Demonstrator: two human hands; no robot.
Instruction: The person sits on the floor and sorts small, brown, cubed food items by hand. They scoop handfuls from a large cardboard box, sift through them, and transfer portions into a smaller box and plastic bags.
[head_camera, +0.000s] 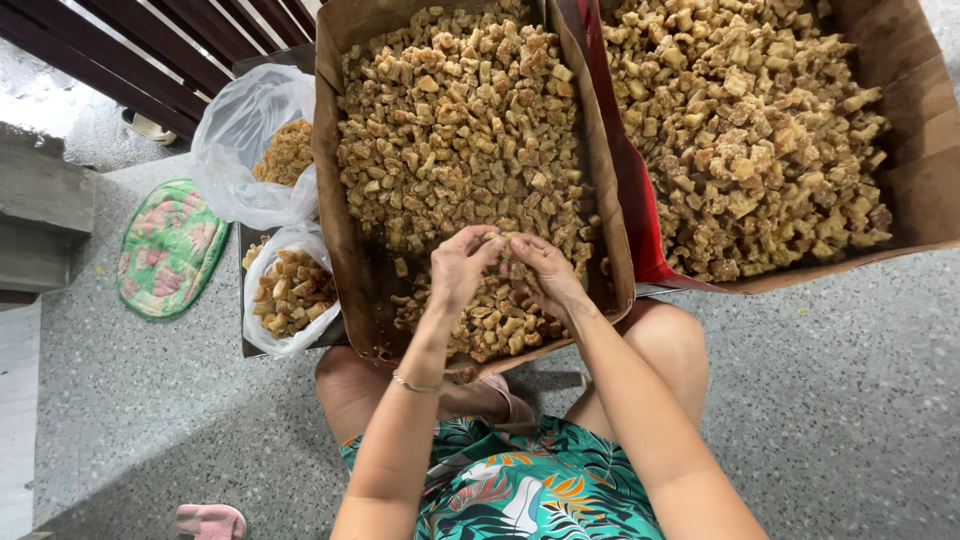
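Observation:
A brown cardboard box (327, 190) full of small golden-brown sugary cubes (460, 130) sits in front of my knees. My left hand (458, 268) and my right hand (545, 270) meet over the near end of this box, fingertips pinched together on a small cube (507, 243) between them. Both hands hover just above the heap. A second, larger box (905, 120) with a red inner flap holds more of the same cubes (750, 130) at the right.
Left of the box, two clear plastic bags (240, 140) (285, 290) hold cubes, resting on a dark tray. A green and pink floral mat (168, 248) lies on the speckled floor. A pink slipper (210, 521) sits at bottom left; dark railing runs top left.

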